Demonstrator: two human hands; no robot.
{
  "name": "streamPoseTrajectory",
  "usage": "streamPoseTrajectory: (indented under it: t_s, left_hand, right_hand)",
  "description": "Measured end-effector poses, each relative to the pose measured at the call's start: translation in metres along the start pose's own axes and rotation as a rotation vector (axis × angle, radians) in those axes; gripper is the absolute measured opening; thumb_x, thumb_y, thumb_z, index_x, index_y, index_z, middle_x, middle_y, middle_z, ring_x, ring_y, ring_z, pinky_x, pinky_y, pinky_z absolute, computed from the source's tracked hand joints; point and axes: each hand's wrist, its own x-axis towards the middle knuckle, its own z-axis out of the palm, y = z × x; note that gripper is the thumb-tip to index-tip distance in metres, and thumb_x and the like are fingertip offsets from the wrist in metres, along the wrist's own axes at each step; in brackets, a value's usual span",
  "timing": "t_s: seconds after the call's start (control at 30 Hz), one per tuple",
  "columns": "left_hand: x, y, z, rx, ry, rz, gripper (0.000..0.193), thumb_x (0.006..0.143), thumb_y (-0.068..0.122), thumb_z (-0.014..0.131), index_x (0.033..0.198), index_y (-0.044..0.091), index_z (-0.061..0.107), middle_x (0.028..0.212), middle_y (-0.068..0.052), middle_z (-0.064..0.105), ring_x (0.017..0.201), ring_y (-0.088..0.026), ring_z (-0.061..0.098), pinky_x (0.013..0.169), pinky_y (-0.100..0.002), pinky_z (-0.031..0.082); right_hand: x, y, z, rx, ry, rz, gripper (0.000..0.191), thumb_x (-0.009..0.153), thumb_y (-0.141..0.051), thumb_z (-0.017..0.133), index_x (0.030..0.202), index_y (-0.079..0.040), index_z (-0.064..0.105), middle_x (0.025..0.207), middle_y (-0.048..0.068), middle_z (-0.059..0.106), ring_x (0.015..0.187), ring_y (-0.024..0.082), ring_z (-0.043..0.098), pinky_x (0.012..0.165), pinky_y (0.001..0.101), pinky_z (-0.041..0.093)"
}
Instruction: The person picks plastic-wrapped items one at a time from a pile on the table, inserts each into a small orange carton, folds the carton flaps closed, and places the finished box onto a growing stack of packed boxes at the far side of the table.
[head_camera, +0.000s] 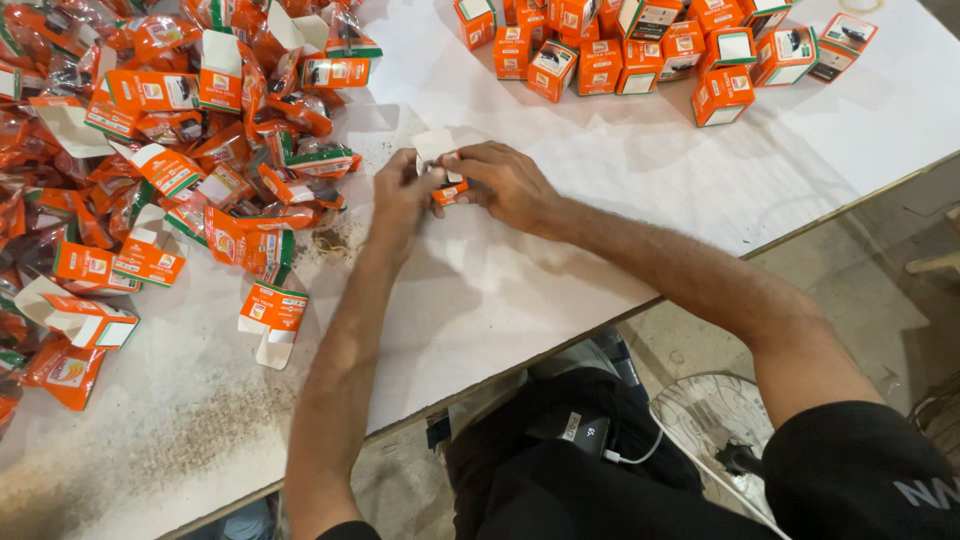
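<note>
Between the two piles on the white table (560, 270), left hand (400, 195) and right hand (510, 185) pinch a small orange box (449, 193) whose open white flap could crease if squeezed harder.

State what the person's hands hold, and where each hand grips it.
Both hands hold one small orange carton: the left hand pinches its left end, the right hand its right end, white flap open above.

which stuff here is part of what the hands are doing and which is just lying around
In hand: small orange box with white flap, held by left hand and right hand; flat box pile; closed boxes.
Lying about: phone, white cable, fan.
</note>
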Motion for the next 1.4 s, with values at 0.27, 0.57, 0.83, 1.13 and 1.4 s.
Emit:
streamPoseTrajectory:
  t_s: [0.27, 0.57, 0.83, 1.13, 1.4]
  left_hand:
    - [0.020, -0.012, -0.022, 0.012, 0.026, -0.191, 0.016, 0.097, 0.010, 0.072, 0.096, -0.004, 0.064, 0.080, -0.008, 0.062, 0.066, -0.017, 0.060, 0.061, -0.038, 0.058]
    - [-0.015, -0.012, 0.000, 0.711, -0.001, 0.657, 0.030, 0.096, 0.008, 0.072, 0.123, -0.002, 0.065, 0.127, -0.020, 0.068, 0.117, -0.032, 0.067, 0.100, -0.040, 0.055]
    - [-0.020, -0.010, -0.003, 0.763, 0.011, 0.653, 0.020, 0.097, 0.004, 0.070, 0.116, 0.000, 0.064, 0.135, -0.022, 0.067, 0.124, -0.038, 0.069, 0.102, -0.042, 0.057]
    - [-0.024, -0.008, -0.007, 1.020, -0.123, 0.749, 0.020, 0.096, 0.011, 0.075, 0.110, -0.001, 0.067, 0.151, -0.025, 0.053, 0.144, -0.044, 0.047, 0.115, -0.048, 0.045]
    - [-0.014, 0.018, -0.021, 1.085, -0.068, 0.740, 0.042, 0.098, 0.015, 0.073, 0.135, 0.000, 0.062, 0.156, -0.024, 0.046, 0.147, -0.044, 0.040, 0.122, -0.055, 0.032]
  right_hand:
    - [0.004, -0.003, 0.000, 0.057, 0.004, 0.026, 0.050, 0.079, -0.008, 0.086, 0.125, -0.005, 0.065, 0.129, 0.013, 0.067, 0.120, 0.035, 0.063, 0.097, 0.0442, 0.053]
    - [0.007, -0.009, -0.007, 0.336, -0.011, 0.168, 0.048, 0.092, -0.010, 0.084, 0.119, -0.004, 0.045, 0.119, 0.012, 0.071, 0.101, 0.030, 0.075, 0.079, 0.0372, 0.060]
    - [0.009, -0.006, -0.007, 0.395, -0.064, 0.195, 0.056, 0.090, -0.007, 0.082, 0.127, -0.004, 0.040, 0.117, 0.015, 0.069, 0.108, 0.032, 0.073, 0.082, 0.0390, 0.062]
    - [0.007, -0.012, -0.014, 0.225, -0.073, 0.100, 0.036, 0.088, -0.005, 0.081, 0.114, -0.006, 0.056, 0.123, 0.015, 0.068, 0.106, 0.036, 0.068, 0.083, 0.0445, 0.056]
    - [0.019, 0.013, -0.021, 0.043, 0.160, 0.014, 0.042, 0.090, -0.004, 0.078, 0.128, -0.008, 0.060, 0.137, 0.013, 0.064, 0.124, 0.035, 0.065, 0.102, 0.0432, 0.055]
